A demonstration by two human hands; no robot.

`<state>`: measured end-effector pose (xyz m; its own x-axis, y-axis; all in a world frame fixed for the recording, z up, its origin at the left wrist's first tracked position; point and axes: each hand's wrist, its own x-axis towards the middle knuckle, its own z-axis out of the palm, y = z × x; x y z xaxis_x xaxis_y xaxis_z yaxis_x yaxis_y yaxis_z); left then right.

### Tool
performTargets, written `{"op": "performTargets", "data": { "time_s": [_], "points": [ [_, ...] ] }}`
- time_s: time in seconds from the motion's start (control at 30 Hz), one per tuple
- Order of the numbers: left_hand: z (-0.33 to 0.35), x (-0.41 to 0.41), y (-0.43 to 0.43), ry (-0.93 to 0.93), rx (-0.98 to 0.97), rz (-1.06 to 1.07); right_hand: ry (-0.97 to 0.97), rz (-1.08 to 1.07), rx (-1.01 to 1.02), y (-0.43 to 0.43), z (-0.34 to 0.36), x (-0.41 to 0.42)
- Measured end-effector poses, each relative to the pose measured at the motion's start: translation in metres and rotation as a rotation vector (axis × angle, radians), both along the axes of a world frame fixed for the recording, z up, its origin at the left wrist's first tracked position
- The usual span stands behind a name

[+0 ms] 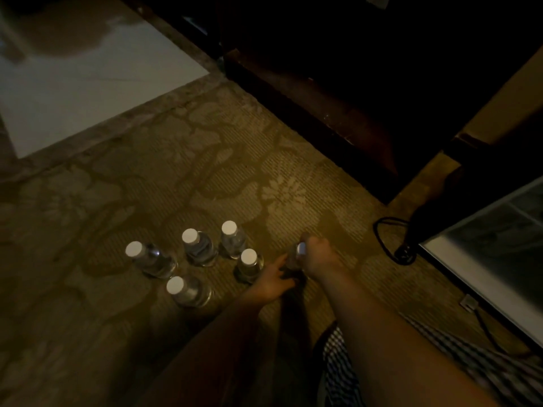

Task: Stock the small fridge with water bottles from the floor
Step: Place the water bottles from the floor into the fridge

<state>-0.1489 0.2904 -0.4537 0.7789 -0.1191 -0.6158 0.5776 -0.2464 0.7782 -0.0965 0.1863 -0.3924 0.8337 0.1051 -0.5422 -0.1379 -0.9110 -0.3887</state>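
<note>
Gripping 1 upright bottle by the neck with right hand, fridge near on its right; touching its side with left hand, seemingly open-fingered.

A floral carpet meets pale tile beside dark wooden furniture, with a black cord coiled nearby.

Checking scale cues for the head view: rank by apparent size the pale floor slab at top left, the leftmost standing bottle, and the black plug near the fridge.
1. pale floor slab
2. leftmost standing bottle
3. black plug
No ties; the gaps are plain.
</note>
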Motion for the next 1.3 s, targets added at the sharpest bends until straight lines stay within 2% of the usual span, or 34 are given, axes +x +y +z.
{"op": "performTargets", "data": {
  "time_s": [0.27,0.4,0.6,0.8,1.0,1.3],
  "points": [
    [0.020,-0.017,0.002,0.009,-0.042,-0.103,0.066,0.062,0.031,-0.023,0.021,-0.009],
    [0.032,-0.029,0.006,-0.024,0.009,-0.215,0.117,0.168,0.063,-0.036,0.044,-0.015],
    [0.057,-0.035,-0.002,-0.109,-0.044,-0.261,0.127,0.321,0.048,-0.044,0.101,-0.018],
    [0.096,-0.036,-0.022,-0.275,-0.043,-0.232,0.032,0.349,0.004,-0.062,0.180,-0.031],
    [0.149,-0.034,-0.052,-0.499,-0.057,-0.228,-0.181,0.305,0.049,-0.109,0.238,-0.062],
    [0.206,-0.034,-0.118,-0.723,-0.060,-0.287,-0.449,0.039,0.211,-0.182,0.283,-0.116]
  ]
}}
